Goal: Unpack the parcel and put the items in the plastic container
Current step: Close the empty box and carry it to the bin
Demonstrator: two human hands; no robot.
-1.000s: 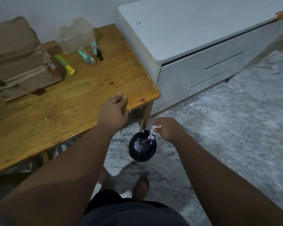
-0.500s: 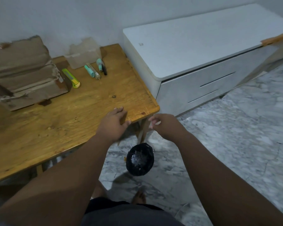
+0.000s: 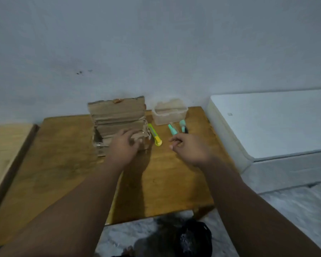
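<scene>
A torn brown cardboard parcel (image 3: 117,117) stands open at the back of the wooden table (image 3: 67,164). My left hand (image 3: 125,145) rests on the parcel's front right corner, fingers curled on the cardboard. My right hand (image 3: 189,148) hovers above the table to the right with loosely bent fingers and nothing in it. A clear plastic container (image 3: 170,113) sits against the wall. In front of it lie a yellow-green utility knife (image 3: 155,135), a teal pen-like item (image 3: 172,129) and a teal-and-black one (image 3: 183,126).
A white cabinet (image 3: 271,123) stands right of the table. A black bag (image 3: 193,238) with scraps sits on the marble floor below the table's front edge. A lighter wooden surface (image 3: 4,145) adjoins the table on the left.
The view has lifted from the floor to the table. My left hand moved from the table edge to the parcel. My right hand left the black bag and rose over the table.
</scene>
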